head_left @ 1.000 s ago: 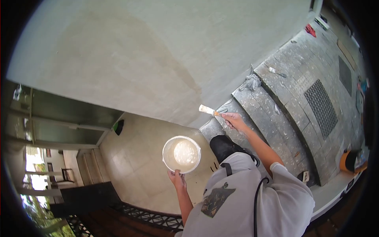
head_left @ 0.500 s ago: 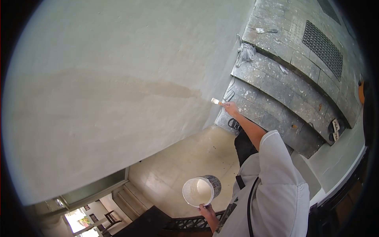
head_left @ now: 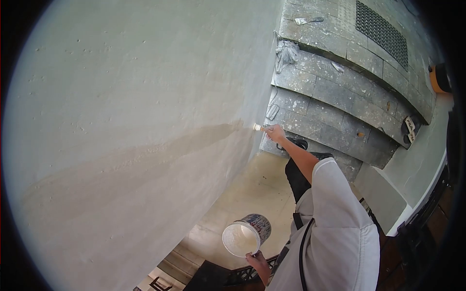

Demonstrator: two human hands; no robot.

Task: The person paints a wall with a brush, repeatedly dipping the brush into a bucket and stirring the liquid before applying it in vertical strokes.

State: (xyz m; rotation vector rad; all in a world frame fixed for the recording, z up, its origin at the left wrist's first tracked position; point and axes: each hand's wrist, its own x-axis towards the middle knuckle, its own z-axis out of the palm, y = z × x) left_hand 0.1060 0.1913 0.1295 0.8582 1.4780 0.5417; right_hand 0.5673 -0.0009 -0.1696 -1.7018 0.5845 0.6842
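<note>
My right hand (head_left: 275,133) is closed around the handle of a paintbrush (head_left: 257,127), its pale-coated bristles pointing at the wall (head_left: 145,63). A darker, damp-looking band (head_left: 194,138) runs across that wall and ends close to the bristles. Lower down, my left hand (head_left: 258,263) grips the rim of a paint bucket (head_left: 261,224). The bucket is tilted so its mouth faces me, and creamy white paint (head_left: 245,237) coats its inside.
Paint-spotted stone steps (head_left: 335,92) rise beside the wall, with a scraper (head_left: 309,21), a plastic bag (head_left: 287,52) and a dark mat (head_left: 382,34) on them. Sandals (head_left: 409,129) lie at the steps' far end. Below is a beige tiled floor (head_left: 257,186); a dark railing (head_left: 242,276) stands behind the bucket.
The view has turned, so the steps sit further left and higher. The brush has shifted slightly left in view, still in my right hand. The bucket stays in my left hand.
</note>
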